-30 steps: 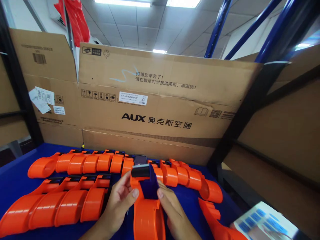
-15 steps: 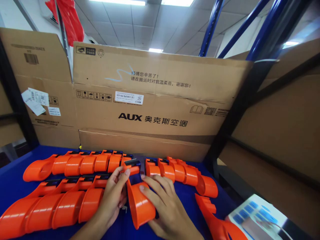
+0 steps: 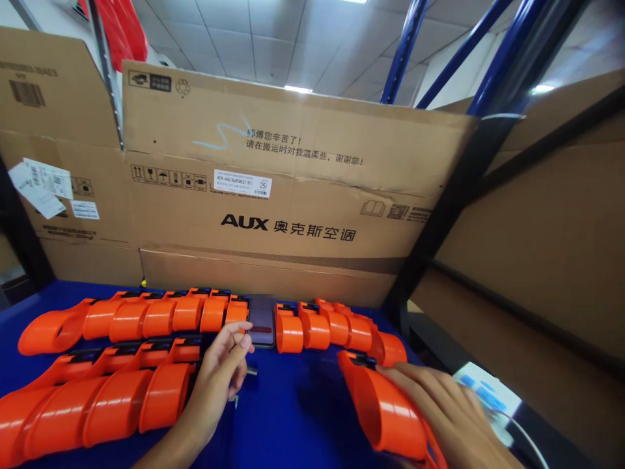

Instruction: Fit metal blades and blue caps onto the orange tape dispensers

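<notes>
My right hand (image 3: 439, 397) has its fingers on the back of an orange plastic ring-shaped piece (image 3: 385, 410) with a dark clip end, over the right side of the blue tabletop. Beneath it, part of another orange piece shows at the bottom edge. My left hand (image 3: 227, 365) hovers left of the middle with nothing visible in it, its fingers loosely curled and the thumb apart from the index finger. Just past its fingertips lies a dark flat phone-like slab (image 3: 262, 319). A small metal object (image 3: 252, 370) is beside the left fingers, partly hidden.
Rows of similar orange pieces (image 3: 159, 317) line the left of the blue table (image 3: 283, 404), with more (image 3: 316, 329) at the back right. A printed cardboard panel (image 3: 293, 195) stands behind. At right are a white device with blue keys (image 3: 483, 387), a cable and a dark post.
My right hand has carried the orange piece from the middle to the right. My left hand has let go of it and stayed near the middle. The view has shifted slightly.
</notes>
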